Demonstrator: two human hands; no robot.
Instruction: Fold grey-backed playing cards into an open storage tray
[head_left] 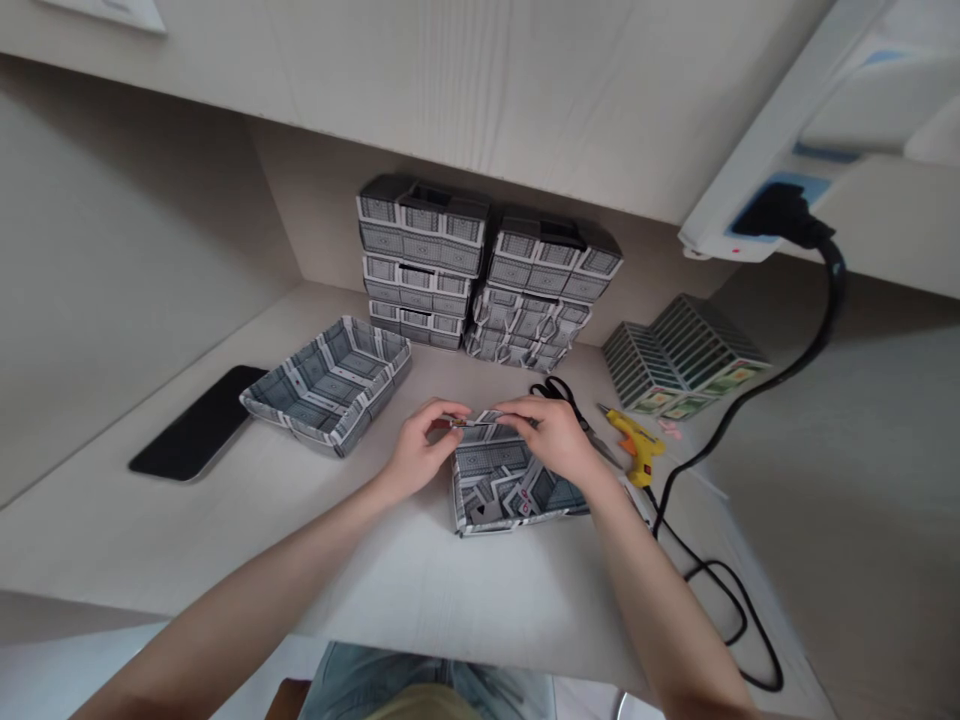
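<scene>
A small box made of playing cards (504, 490) lies on the pale desk (420, 580) in front of me. My left hand (421, 448) pinches the box's far rim at its left end. My right hand (551, 432) is closed on the same rim further right, fingers curled over the card edge. Both hands meet at the top of the box. The box's near side faces me and shows grey patterned card backs with small red marks.
A finished open card tray (330, 385) sits to the left, beside a black phone (199, 422). Stacked card boxes (480, 275) stand at the back wall. Scissors (566, 398), a yellow glue gun (634, 442) with black cable, and fanned cards (679, 355) lie right.
</scene>
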